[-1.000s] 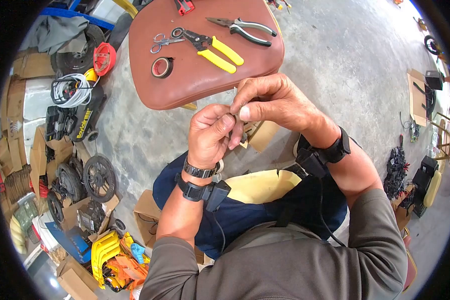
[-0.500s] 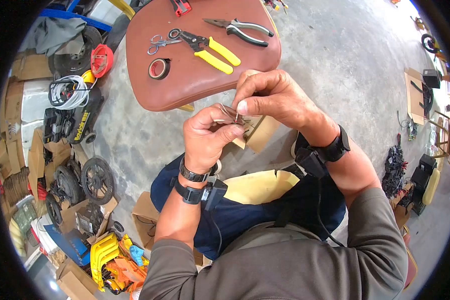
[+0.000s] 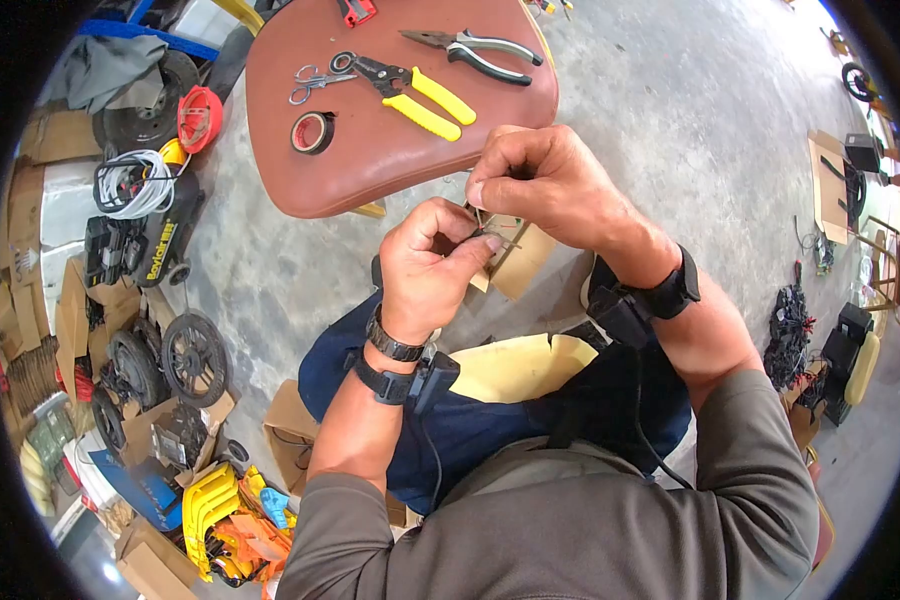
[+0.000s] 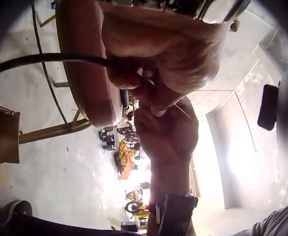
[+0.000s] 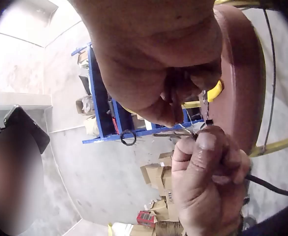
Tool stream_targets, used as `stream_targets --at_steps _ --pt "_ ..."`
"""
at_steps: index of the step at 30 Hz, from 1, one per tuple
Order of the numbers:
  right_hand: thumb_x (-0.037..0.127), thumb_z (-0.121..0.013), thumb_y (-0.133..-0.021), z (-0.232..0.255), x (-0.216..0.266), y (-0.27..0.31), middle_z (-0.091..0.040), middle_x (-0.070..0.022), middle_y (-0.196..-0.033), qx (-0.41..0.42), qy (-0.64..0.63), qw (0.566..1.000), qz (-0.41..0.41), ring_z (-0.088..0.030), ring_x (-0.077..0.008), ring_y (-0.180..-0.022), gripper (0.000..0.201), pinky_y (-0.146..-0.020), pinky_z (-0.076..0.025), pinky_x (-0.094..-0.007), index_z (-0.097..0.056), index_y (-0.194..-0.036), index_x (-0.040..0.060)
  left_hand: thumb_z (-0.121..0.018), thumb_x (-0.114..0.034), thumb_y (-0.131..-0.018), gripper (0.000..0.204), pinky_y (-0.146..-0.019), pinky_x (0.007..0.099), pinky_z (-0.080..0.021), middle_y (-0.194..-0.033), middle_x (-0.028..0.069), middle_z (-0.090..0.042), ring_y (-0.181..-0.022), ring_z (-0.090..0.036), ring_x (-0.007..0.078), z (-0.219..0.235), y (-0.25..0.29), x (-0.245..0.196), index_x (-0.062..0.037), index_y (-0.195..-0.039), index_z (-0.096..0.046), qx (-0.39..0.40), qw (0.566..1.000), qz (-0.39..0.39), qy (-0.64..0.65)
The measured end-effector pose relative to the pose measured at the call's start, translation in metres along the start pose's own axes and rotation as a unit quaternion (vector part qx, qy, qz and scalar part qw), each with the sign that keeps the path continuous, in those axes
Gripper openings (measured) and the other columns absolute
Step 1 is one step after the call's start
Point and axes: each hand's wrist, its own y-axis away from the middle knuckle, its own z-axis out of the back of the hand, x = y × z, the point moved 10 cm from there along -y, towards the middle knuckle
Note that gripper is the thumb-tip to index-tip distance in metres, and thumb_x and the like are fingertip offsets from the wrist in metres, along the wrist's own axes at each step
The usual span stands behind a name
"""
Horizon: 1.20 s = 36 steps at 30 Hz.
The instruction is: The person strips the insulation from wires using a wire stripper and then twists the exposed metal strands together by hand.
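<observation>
My left hand pinches a black cable between thumb and curled fingers, in front of the chair seat. Thin bare-looking wire ends stick out past its thumb in the right wrist view. Just above, my right hand has thumb and forefinger pinched together on one of these thin wires. Its fingertips are close to the left hand's, and the other right fingers are curled in. The cable trails out of the far side of the left fist.
On the brown chair seat lie yellow-handled wire strippers, pliers, small scissors and a roll of black tape. A cardboard box is below the hands. Wheels and boxes crowd the left side.
The hands were close together at the fingertips; the right hand has since drawn slightly up and away. Wires that showed fanned out over the left fingers are now mostly covered by them.
</observation>
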Motion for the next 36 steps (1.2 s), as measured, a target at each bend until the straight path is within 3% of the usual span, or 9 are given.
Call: stream_targets --at_steps 5,7,11,16,19,28,31,34,36 --pt "0.011 -0.071 -0.086 -0.001 0.004 -0.002 -0.068 -0.0011 -0.087 0.04 -0.074 0.996 0.026 -0.061 -0.008 -0.084 0.018 -0.074 -0.05 -0.0265 -0.072 -0.1 -0.0004 -0.073 0.005 -0.083 0.015 -0.057 0.0257 -0.047 -0.087 0.0062 -0.062 -0.068 -0.057 0.0118 0.004 0.002 0.003 -0.0016 -0.088 -0.06 -0.004 0.995 0.032 0.094" --pt "0.011 -0.07 -0.087 0.005 0.007 0.0 -0.068 -0.0006 -0.089 0.028 -0.093 0.995 -0.006 -0.06 -0.0078 -0.085 0.019 -0.075 -0.05 -0.0256 -0.072 -0.103 0.0004 -0.073 0.001 -0.085 0.013 -0.052 0.0261 -0.046 -0.087 0.0081 -0.063 -0.065 -0.057 0.0134 0.008 0.001 0.005 -0.0011 -0.09 -0.06 0.0 0.992 0.027 0.124" --pt "0.009 -0.068 -0.088 0.007 -0.004 0.0 -0.069 -0.0002 -0.094 0.033 -0.096 0.994 -0.048 -0.059 -0.0067 -0.088 0.022 -0.079 -0.048 -0.024 -0.071 -0.109 0.0019 -0.073 -0.007 -0.088 0.014 -0.051 0.0259 -0.045 -0.085 0.0101 -0.062 -0.064 -0.058 0.0161 0.006 -0.003 0.001 -0.001 -0.094 -0.062 0.036 0.981 0.025 0.189" --pt "0.007 -0.067 -0.089 -0.008 0.008 0.001 -0.07 -0.0016 -0.097 0.099 -0.133 0.986 0.013 -0.06 -0.0071 -0.087 0.023 -0.08 -0.049 -0.0246 -0.071 -0.111 0.0012 -0.073 -0.016 -0.089 0.02 -0.049 0.0256 -0.044 -0.085 0.0106 -0.063 -0.062 -0.058 0.0177 0.01 0.0 0.014 -0.0019 -0.099 -0.064 0.015 0.965 0.049 0.255" --pt "0.007 -0.068 -0.089 -0.013 0.012 0.002 -0.071 -0.0034 -0.097 0.117 -0.139 0.983 0.027 -0.062 -0.0084 -0.089 0.023 -0.082 -0.05 -0.0258 -0.071 -0.111 0.0004 -0.07 -0.006 -0.09 0.012 -0.051 0.0256 -0.047 -0.081 0.0109 -0.065 -0.059 -0.059 0.0156 0.003 -0.001 0.01 0.0003 -0.095 -0.062 0.039 0.952 0.066 0.298" --pt "0.009 -0.067 -0.092 -0.016 0.016 0.004 -0.072 -0.0065 -0.089 0.114 -0.114 0.985 0.068 -0.065 -0.0104 -0.083 0.016 -0.074 -0.053 -0.0256 -0.072 -0.103 -0.0017 -0.069 -0.007 -0.091 0.01 -0.053 0.0265 -0.049 -0.083 0.0108 -0.065 -0.061 -0.061 0.0172 -0.005 0.001 0.013 -0.0004 -0.094 -0.062 0.068 0.937 0.09 0.331" --pt "0.01 -0.068 -0.092 -0.016 0.017 0.005 -0.071 -0.0056 -0.083 0.089 -0.118 0.987 0.064 -0.065 -0.0094 -0.078 0.014 -0.07 -0.053 -0.0259 -0.072 -0.097 -0.0024 -0.071 -0.003 -0.088 0.011 -0.059 0.0271 -0.053 -0.086 0.0101 -0.065 -0.068 -0.064 0.017 -0.003 0.002 0.016 0.0002 -0.093 -0.062 0.053 0.948 0.07 0.305" --pt "0.011 -0.068 -0.092 -0.014 0.017 0.007 -0.071 -0.0048 -0.085 0.071 -0.08 0.993 0.043 -0.063 -0.0087 -0.08 0.013 -0.072 -0.052 -0.0266 -0.071 -0.092 -0.0022 -0.077 -0.01 -0.085 0.017 -0.062 0.0308 -0.054 -0.082 0.0087 -0.064 -0.068 -0.063 0.0177 -0.006 0.002 0.012 -0.0019 -0.092 -0.063 0.059 0.972 0.066 0.216" --pt "0.01 -0.069 -0.092 -0.013 0.015 0.007 -0.071 -0.0043 -0.087 0.063 -0.056 0.996 0.031 -0.062 -0.0081 -0.082 0.013 -0.074 -0.051 -0.0266 -0.071 -0.091 -0.0019 -0.077 0.0 -0.082 0.016 -0.066 0.0286 -0.055 -0.086 0.0074 -0.065 -0.074 -0.064 0.0151 -0.005 0.002 0.009 -0.0003 -0.089 -0.062 0.075 0.973 0.059 0.208"
